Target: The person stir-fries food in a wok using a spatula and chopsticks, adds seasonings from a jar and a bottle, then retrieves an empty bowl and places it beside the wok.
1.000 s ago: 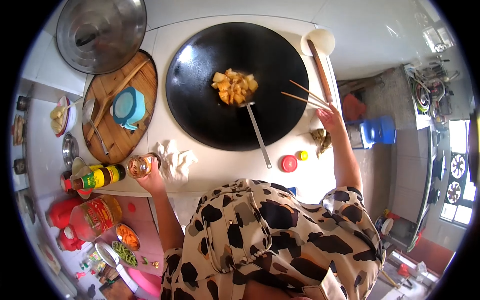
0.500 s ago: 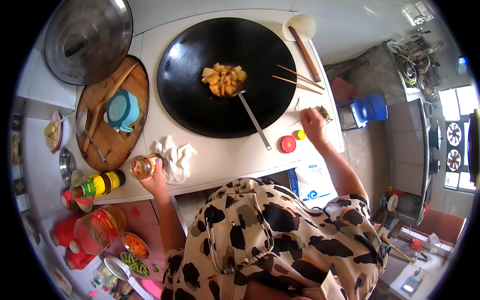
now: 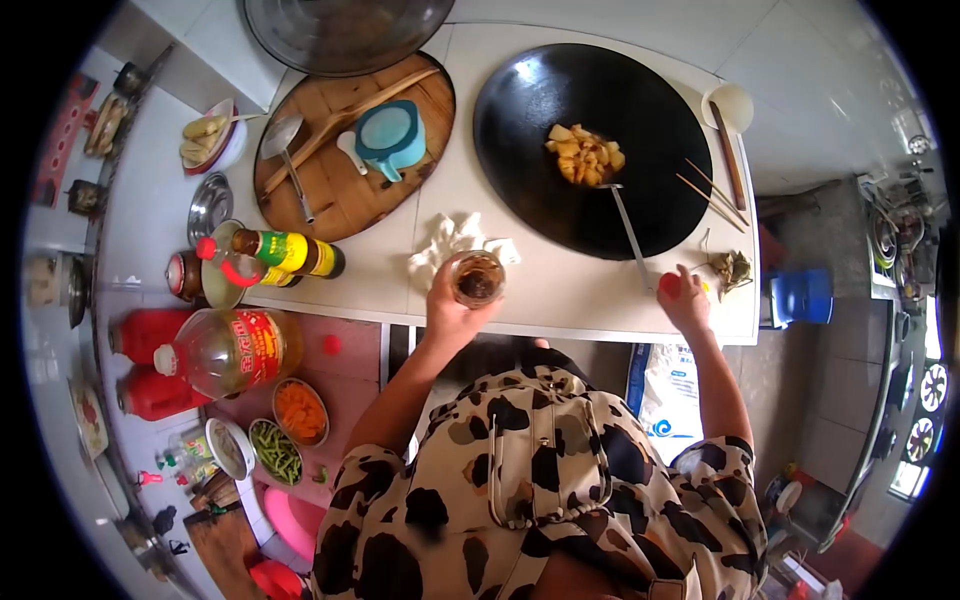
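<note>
An open glass jar with dark contents is in my left hand, above the counter beside a crumpled white cloth. At the counter's front right, my right hand has its fingers around a red lid. A small yellow cap shows just behind those fingers. The black wok holds chunks of cooked food, with the metal end of a spatula resting in it. Two chopsticks lean over its right rim.
A round wooden board at the left carries a teal container and a ladle. Sauce bottles and a large oil jug stand at the left. Bowls of carrots and green beans sit lower down.
The view has swung left. My left hand has brought the jar in front of my body. My right hand has left the chopsticks on the wok and taken hold of the red lid.
</note>
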A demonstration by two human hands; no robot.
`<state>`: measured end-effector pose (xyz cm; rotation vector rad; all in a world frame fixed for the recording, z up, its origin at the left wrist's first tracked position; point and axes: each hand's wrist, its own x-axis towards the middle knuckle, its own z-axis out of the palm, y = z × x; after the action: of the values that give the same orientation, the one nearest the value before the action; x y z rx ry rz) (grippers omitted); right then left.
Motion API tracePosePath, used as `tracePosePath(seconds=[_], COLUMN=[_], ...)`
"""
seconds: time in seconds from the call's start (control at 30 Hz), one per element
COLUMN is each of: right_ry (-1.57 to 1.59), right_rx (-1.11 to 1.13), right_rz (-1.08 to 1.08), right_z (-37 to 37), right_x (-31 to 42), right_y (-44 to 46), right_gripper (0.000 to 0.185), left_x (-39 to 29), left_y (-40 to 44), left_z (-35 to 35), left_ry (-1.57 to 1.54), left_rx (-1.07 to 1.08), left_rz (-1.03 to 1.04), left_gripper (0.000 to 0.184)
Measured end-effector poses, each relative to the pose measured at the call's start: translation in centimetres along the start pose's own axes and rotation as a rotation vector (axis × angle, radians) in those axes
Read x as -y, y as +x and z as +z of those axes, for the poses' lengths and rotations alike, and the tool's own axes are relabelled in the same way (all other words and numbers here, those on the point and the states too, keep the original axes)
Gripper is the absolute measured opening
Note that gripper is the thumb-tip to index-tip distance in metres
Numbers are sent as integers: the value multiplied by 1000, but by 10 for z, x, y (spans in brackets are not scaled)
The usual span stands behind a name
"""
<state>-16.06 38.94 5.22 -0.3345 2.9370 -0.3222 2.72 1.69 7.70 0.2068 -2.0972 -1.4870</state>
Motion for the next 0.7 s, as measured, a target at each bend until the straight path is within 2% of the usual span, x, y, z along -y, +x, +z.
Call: tracePosePath(seconds=[0.03,0.07,0.13,0.27,0.4,0.43,0.53,0.57,0.67,0.7], right_ry=[131,490,1000,842,740,693,649,647,600,590], right_rx=[-47,-45,132,243,314,326,413,452,432,421], right_rz=[42,-6,-223,-869,-1036,-1076,-1114,-1110,-1219,-1239], right_z=[-10,-20,-58,-108,-122,-127,-142,-146,-156,-159], right_x=[13,27,99,215,245,246,253,256,263,265], right_y=[2,5,-16,-52,-62,-62,-69,-72,-75,-76], right_gripper=[57,58,59,62,65,65,64,65,65,65], left_x=[-12,-20,-32,-62,-77,-82,-95,-90,-70,-68], left_y=[3,4,7,16,30,35,42,44,42,42], left_z=[-3,-5,-10,-26,-48,-55,-67,-66,-61,-60], left_ry=[4,3,-58,-294,-494,-434,-581,-565,-660,-709], left_rx=[37,70,174,465,870,946,1148,1220,1286,1341], left_rz=[-28,-56,-71,-263,-392,-352,-424,-357,-353,-386], left_gripper=[55,55,57,63,64,61,55,58,50,56])
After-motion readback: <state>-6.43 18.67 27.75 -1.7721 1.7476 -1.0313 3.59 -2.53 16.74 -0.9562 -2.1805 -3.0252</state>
